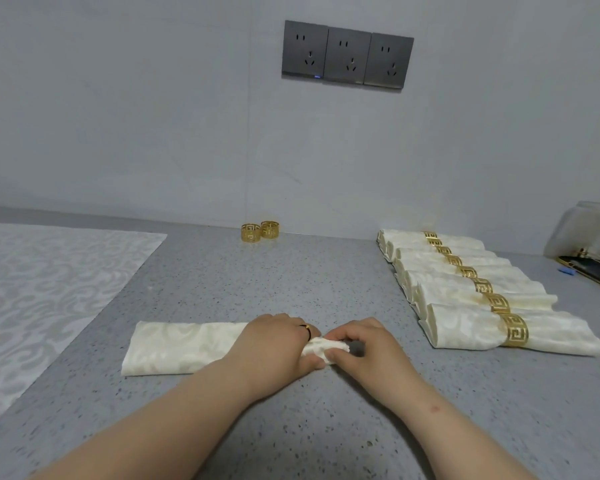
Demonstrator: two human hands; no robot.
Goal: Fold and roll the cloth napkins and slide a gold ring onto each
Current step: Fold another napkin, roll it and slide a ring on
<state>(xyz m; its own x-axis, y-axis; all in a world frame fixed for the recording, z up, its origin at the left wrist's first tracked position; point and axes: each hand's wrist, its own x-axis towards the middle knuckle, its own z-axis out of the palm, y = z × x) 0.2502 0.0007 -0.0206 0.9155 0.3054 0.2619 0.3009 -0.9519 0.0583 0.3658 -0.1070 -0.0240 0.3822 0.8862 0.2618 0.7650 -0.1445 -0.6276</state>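
A cream patterned napkin (177, 346), folded into a long strip, lies on the grey counter in front of me. Its right end is bunched into a tight roll. My left hand (274, 344) grips that bunched end from the left, a dark ring on one finger. Pinching the same end from the right is my right hand (364, 344). Two loose gold rings (260, 231) stand by the wall at the back. Several rolled napkins with gold rings (478, 289) lie in a row at the right.
A flat patterned cloth (39, 292) covers the counter at the left. A clear container (589, 233) and a dark gold-edged tray (593, 270) sit at the far right. Three wall sockets (347, 55) are above. Bare speckled counter (309, 271) lies between the loose rings and my hands.
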